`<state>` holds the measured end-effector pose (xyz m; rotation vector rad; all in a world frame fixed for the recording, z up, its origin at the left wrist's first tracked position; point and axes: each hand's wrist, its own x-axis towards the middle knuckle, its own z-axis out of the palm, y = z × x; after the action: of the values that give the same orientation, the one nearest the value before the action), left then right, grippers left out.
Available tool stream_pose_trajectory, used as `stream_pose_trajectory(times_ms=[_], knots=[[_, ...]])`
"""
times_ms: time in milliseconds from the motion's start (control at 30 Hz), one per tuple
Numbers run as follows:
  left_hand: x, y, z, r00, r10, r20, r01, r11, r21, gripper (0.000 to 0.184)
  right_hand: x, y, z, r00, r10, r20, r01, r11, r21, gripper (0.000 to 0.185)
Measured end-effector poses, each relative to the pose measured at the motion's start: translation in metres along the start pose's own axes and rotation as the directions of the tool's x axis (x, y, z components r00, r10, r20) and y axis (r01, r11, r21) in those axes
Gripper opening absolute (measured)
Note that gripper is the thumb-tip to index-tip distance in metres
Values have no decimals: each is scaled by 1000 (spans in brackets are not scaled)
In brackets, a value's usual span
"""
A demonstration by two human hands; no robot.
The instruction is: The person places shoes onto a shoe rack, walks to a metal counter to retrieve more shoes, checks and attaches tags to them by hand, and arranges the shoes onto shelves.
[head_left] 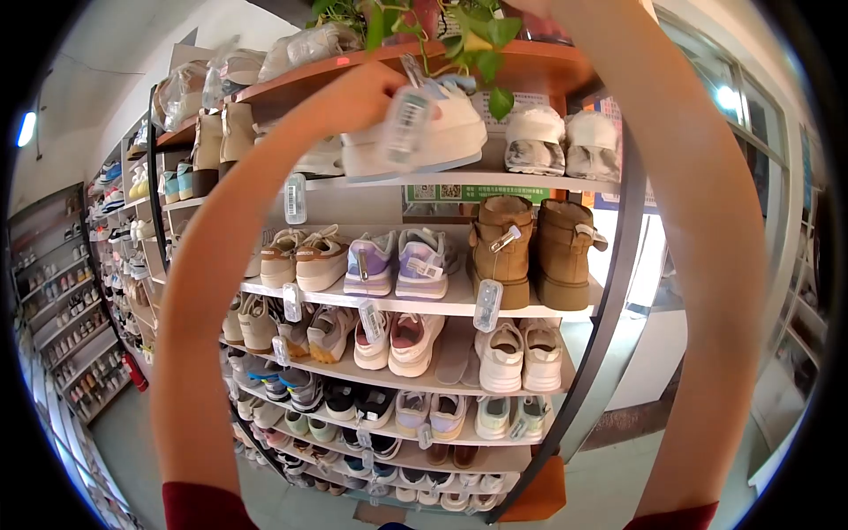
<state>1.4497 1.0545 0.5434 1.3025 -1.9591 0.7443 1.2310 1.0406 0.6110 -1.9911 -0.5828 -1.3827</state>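
My left hand (367, 95) reaches to the upper shelf, its fingers closed at the back of a white shoe (442, 132) with a pale blue sole edge. A clear plastic tag (407, 124) with a barcode label, slightly blurred, hangs beside these fingers. What exactly the fingers grip is too blurred to tell. My right arm (698, 177) stretches up past the right side of the rack, with its hand mostly beyond the top edge of the view, near the top board (539, 60). White shoes wrapped in clear plastic (533, 141) stand to the right of the white shoe.
Below, shelves (424, 301) hold brown boots (501, 252), purple-white sneakers (422, 263) and several other pairs with hanging tags. A green plant (486, 44) trails from the top board. Further racks stand at the left, with a red fire extinguisher (135, 373) on the floor.
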Motion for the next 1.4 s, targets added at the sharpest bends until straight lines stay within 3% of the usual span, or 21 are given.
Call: stream_pose_trajectory(times_ms=[33,100,167,200,267,400,467,500,667,733,800,867,900,967,1000,1067,1200,1300,1367,1400], knots=[[17,-19,11,999,17,43,-18,1000,20,33,-3,-1,1,1000,-8,9,8,1000,-3,42],[38,-34,25,996,44,74,-47,998,44,42,-8,-6,2,984,162,-73,-164,986,-22,45],[52,-31,33,972,48,228,-80,987,137,57,-25,-9,-1,990,141,-17,-142,989,-48,46],[59,-30,36,973,52,223,-84,987,136,57,-29,-9,-3,990,136,34,-134,989,-62,48],[67,-31,40,969,-64,239,47,996,77,66,-12,2,-8,974,226,27,-224,973,-51,50],[82,-51,61,970,86,228,-100,994,49,67,-26,1,-7,970,240,-29,-241,968,-72,50],[78,-46,54,945,-45,324,19,997,81,63,-26,3,-8,972,232,-42,-235,967,-93,50],[78,-54,56,946,-39,323,14,997,79,63,-21,7,-12,963,264,-49,-268,958,-103,50],[63,-65,60,980,109,167,-113,993,14,60,-38,4,-4,969,239,-69,-246,961,-129,50],[55,-61,51,983,55,178,-65,997,49,54,-35,4,-2,942,321,-99,-333,932,-141,49],[43,-64,50,984,6,180,-22,996,90,58,-28,11,-7,938,338,-72,-345,928,-139,49],[14,-73,63,952,240,-188,-188,948,258,53,-26,13,-8,936,348,-44,-351,926,-141,49],[0,-70,66,950,246,-192,-194,947,257,53,-27,12,-7,932,354,-77,-362,918,-159,49],[-25,-66,69,984,100,-146,-77,985,156,73,-28,16,-6,925,364,-108,-378,909,-175,48],[-27,-66,65,984,98,-147,-75,985,157,73,-29,20,-6,927,363,-99,-375,912,-164,48],[-30,-66,58,998,22,-61,-23,1000,-12,69,-28,30,-1,926,367,-85,-376,914,-153,47],[-31,-70,57,999,-1,-45,-1,998,-56,68,-26,41,11,916,398,-55,-402,909,-111,46],[-38,-83,69,993,45,-110,-55,994,-89,69,-32,35,23,934,356,-9,-355,927,-118,47],[-56,-74,88,938,2,-347,-57,988,-147,65,-33,31,28,947,321,7,-317,938,-138,47],[-64,-70,95,939,5,-345,-62,986,-154,65,-31,33,28,937,350,9,-347,932,-108,47]])
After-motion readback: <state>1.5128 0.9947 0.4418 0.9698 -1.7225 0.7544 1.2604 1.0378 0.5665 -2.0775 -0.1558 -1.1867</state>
